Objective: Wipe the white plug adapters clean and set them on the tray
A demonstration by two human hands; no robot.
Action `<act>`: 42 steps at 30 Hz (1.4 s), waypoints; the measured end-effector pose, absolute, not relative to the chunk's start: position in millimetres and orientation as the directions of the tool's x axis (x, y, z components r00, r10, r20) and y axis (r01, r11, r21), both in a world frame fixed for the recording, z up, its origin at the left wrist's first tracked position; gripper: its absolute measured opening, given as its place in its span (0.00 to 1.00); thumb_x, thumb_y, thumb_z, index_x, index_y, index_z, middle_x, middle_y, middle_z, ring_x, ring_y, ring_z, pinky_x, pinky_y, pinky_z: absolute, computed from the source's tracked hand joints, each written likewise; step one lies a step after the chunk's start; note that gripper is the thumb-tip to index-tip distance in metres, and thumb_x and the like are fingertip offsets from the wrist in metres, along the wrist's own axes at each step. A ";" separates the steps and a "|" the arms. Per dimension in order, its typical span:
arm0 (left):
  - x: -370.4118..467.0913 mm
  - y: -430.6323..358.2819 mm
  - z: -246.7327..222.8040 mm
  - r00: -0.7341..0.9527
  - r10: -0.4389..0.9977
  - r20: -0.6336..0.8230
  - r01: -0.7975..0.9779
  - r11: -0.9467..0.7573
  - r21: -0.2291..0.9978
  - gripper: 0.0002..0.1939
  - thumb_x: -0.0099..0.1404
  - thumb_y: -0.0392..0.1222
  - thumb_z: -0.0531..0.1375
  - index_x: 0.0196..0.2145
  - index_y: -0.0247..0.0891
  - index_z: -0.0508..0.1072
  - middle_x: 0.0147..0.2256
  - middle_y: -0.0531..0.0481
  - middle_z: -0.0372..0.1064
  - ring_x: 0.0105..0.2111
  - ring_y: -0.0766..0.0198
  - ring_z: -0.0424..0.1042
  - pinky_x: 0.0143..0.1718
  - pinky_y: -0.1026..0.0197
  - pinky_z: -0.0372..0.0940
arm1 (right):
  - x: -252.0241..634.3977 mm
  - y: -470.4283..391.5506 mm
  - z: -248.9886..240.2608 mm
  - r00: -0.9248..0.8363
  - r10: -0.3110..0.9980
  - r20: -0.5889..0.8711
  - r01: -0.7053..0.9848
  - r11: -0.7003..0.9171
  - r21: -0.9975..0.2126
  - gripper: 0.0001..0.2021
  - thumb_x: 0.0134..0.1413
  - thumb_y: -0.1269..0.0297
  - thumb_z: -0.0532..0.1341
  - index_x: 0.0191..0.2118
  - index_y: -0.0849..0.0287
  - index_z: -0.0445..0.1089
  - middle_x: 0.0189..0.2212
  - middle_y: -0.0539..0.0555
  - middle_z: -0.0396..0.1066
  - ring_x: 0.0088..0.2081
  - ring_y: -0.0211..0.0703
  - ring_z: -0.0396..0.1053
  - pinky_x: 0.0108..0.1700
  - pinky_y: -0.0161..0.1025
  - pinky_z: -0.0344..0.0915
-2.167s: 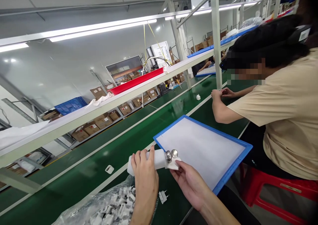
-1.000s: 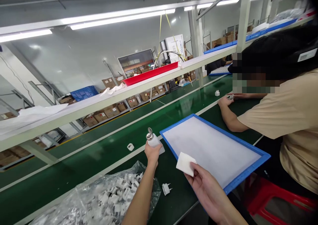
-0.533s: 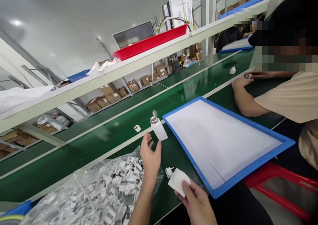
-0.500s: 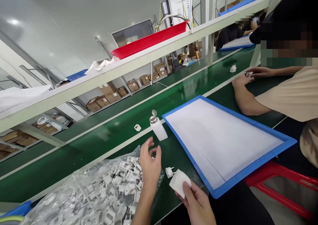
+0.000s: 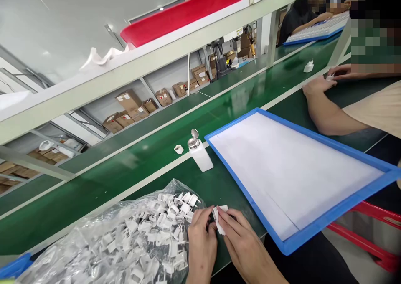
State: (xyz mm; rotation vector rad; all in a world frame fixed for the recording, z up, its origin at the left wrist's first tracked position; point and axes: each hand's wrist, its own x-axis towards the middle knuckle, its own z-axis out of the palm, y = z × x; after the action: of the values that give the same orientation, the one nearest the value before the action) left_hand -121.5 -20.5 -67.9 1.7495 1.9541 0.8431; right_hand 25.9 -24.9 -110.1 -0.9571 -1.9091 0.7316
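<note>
In the head view my left hand (image 5: 202,240) and my right hand (image 5: 242,240) meet over the front of the green table. A folded white cloth (image 5: 222,226) is gripped in my right hand. My left fingers pinch a small white plug (image 5: 214,214) against that cloth; fingers and cloth cover most of it. Just left of my hands, a clear plastic bag (image 5: 78,238) lies spread under a heap of white plugs (image 5: 150,229). Beyond them stands a white dispenser bottle (image 5: 201,158) with its metal lid raised.
A blue-rimmed tray (image 5: 250,196) with a white lining lies to the right. One white part (image 5: 178,149) sits on the green conveyor belt (image 5: 131,158), another plug (image 5: 308,66) farther along. A co-worker's hands (image 5: 322,83) work at far right. A red tray (image 5: 184,14) rests on the shelf above.
My left hand has come down from its raised, open position and picked up the plug from the table beside the cloth. Both hands are now together. The view has tilted downward.
</note>
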 end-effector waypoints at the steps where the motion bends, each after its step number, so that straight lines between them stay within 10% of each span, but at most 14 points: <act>1: -122.1 -20.8 -69.9 -0.162 0.981 0.107 0.760 0.054 0.648 0.23 0.60 0.26 0.51 0.45 0.39 0.79 0.41 0.43 0.76 0.40 0.54 0.76 0.43 0.53 0.72 | 27.8 -26.6 -110.8 -0.362 0.822 0.440 0.354 0.558 -0.751 0.27 0.64 0.77 0.52 0.67 0.58 0.63 0.63 0.56 0.66 0.57 0.54 0.65 0.58 0.53 0.71; 22: -117.7 -23.8 -65.3 -0.160 0.977 0.140 0.732 0.022 0.681 0.28 0.53 0.19 0.50 0.41 0.40 0.81 0.38 0.45 0.77 0.39 0.56 0.77 0.41 0.58 0.73 | 22.2 -16.2 -114.1 -0.440 0.708 0.553 0.535 0.701 -0.471 0.40 0.62 0.79 0.52 0.75 0.63 0.33 0.59 0.65 0.70 0.49 0.56 0.73 0.44 0.49 0.79; 37: -119.7 -22.1 -69.4 -0.176 0.969 0.175 0.734 0.010 0.679 0.25 0.53 0.21 0.53 0.41 0.40 0.81 0.37 0.45 0.78 0.38 0.55 0.77 0.40 0.54 0.73 | 46.3 -36.5 -101.6 -0.471 0.720 0.509 0.441 0.692 -0.571 0.26 0.59 0.79 0.53 0.62 0.65 0.69 0.57 0.61 0.72 0.53 0.52 0.74 0.51 0.41 0.76; 42: -120.9 -23.9 -71.7 -0.182 0.969 0.169 0.701 0.007 0.713 0.22 0.55 0.25 0.57 0.43 0.40 0.81 0.38 0.45 0.78 0.39 0.54 0.76 0.42 0.53 0.73 | 62.5 -75.1 -126.4 -0.310 0.891 0.332 0.288 0.421 -0.860 0.22 0.65 0.70 0.55 0.61 0.52 0.71 0.56 0.52 0.72 0.56 0.50 0.73 0.56 0.41 0.71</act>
State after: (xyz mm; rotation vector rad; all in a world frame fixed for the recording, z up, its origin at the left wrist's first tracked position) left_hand -120.9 -23.9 -71.7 1.7158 1.9212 0.9878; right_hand 62.5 -75.1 -126.4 -1.0127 -1.8197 0.8864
